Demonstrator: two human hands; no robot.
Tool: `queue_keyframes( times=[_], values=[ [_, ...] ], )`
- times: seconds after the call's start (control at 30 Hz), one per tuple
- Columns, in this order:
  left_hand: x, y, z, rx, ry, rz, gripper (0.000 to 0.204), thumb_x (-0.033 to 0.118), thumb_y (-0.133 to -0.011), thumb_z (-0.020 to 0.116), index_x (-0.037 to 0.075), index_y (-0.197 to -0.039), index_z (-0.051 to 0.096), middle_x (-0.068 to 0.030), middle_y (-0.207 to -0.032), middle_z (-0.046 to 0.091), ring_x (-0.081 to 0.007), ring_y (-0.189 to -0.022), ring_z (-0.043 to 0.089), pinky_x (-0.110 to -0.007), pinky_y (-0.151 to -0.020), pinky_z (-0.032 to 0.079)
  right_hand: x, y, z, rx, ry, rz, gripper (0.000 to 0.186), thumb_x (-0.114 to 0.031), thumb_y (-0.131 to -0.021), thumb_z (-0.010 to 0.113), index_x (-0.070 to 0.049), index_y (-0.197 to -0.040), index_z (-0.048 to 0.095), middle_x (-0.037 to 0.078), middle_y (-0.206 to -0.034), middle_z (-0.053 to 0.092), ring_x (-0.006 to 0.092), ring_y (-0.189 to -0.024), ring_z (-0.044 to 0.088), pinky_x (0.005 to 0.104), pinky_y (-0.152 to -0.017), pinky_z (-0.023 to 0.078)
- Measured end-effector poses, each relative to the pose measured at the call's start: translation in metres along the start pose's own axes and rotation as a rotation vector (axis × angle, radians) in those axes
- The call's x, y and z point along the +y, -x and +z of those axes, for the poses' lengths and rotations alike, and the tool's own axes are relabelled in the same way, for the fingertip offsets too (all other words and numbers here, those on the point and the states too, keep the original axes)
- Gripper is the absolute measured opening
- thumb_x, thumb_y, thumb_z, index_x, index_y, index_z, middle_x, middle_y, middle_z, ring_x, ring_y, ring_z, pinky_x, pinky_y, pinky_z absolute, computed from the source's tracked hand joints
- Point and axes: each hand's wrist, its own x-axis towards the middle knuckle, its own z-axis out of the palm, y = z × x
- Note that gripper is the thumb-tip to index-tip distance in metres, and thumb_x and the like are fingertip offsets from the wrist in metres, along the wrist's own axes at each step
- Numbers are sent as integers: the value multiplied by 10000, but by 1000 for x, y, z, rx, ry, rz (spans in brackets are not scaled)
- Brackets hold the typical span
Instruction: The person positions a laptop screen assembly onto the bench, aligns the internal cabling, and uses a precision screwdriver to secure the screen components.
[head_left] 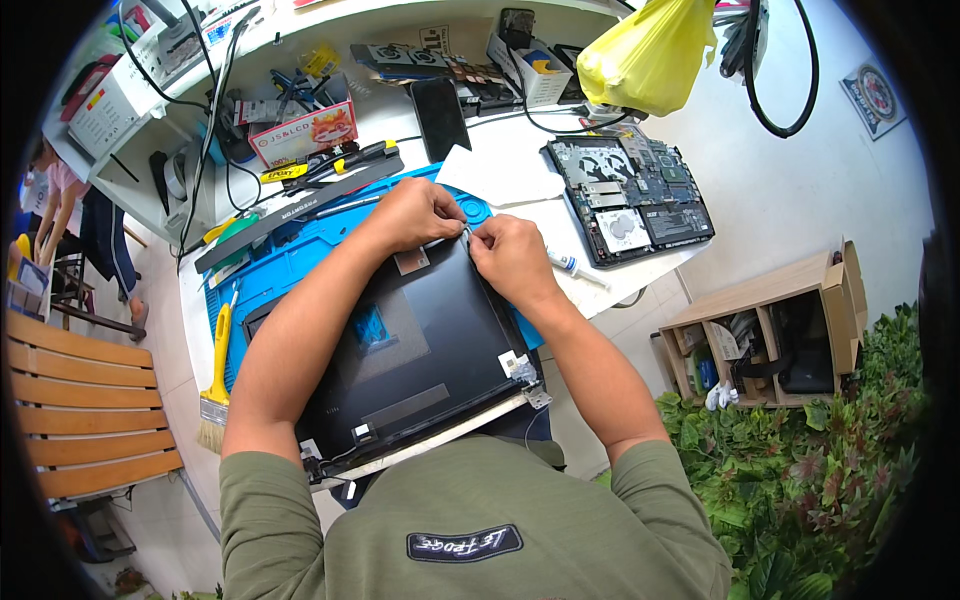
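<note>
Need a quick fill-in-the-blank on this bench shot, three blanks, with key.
1. Both hands, the left hand and the right hand, meet at the far edge of the dark ____ panel.
2. The panel lies on a ____ work mat.
3. A brush with a ____ handle lies at the mat's left edge.

Missing words: laptop lid; blue; yellow

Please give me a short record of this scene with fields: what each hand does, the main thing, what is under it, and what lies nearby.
left hand: pinches the far edge of the panel
right hand: pinches the same edge, beside the left hand
main thing: dark laptop lid panel, tilted toward the person
under it: blue work mat
right side: opened laptop base, small syringe tube
left side: yellow-handled brush
</note>
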Motion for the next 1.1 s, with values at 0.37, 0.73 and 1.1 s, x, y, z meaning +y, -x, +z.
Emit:
queue_keyframes(
  times=[0.37,0.73,1.1],
  values=[
    [7,-3,3,20,-78,-54,233,226,-823,885,63,-990,888,-136,-888,833,-226,-798,778,-367,-784,607,-3,2,-3,-31,-49,76,140,-85,-884,771,47,-909,813,251,-851,778,407,-778,773,465,-766,622],
    [12,-5,3,17,-93,-84,252,293,-811,866,102,-972,894,-125,-895,832,-247,-832,779,-380,-816,605,8,-8,-19,-138,-336,450,198,-125,-865,785,47,-946,838,129,-778,806,156,-701,757,322,-692,603],
    [14,-4,3,19,-81,-112,231,273,-802,869,102,-956,891,-121,-886,827,-237,-829,771,-373,-821,601,4,1,-13,-88,-243,267,154,-102,-842,795,33,-908,828,148,-820,808,195,-724,769,344,-718,614]
  ],
)
